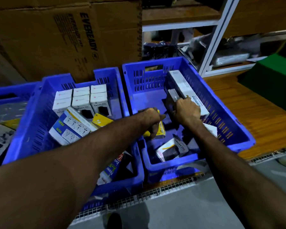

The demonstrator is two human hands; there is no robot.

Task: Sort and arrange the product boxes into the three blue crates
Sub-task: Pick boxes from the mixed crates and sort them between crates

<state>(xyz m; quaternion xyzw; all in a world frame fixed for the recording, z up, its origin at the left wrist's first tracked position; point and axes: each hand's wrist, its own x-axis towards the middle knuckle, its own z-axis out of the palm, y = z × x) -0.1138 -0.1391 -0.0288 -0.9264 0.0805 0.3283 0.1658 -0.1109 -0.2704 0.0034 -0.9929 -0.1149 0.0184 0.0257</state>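
Both hands are inside the right blue crate (221, 103), because this is where the boxes are being arranged now. The right hand (186, 109) is curled around a small grey box (172, 98) and holds it upright beside the long white box (185, 88), which leans along the crate's right wall; I think the person wants to stand it in a row there. The left hand (153, 120) grips a yellow box (161, 129) near the middle of the crate floor, perhaps to lift it next. At the near edge of this crate lies one more box, printed Halley (173, 148), on its side. In the middle blue crate (40, 103) six white boxes (81, 98) stand in two tidy rows at the far wall, with some loose boxes before them, possibly three. Of the third blue crate (8, 93) only a corner shows at the left.
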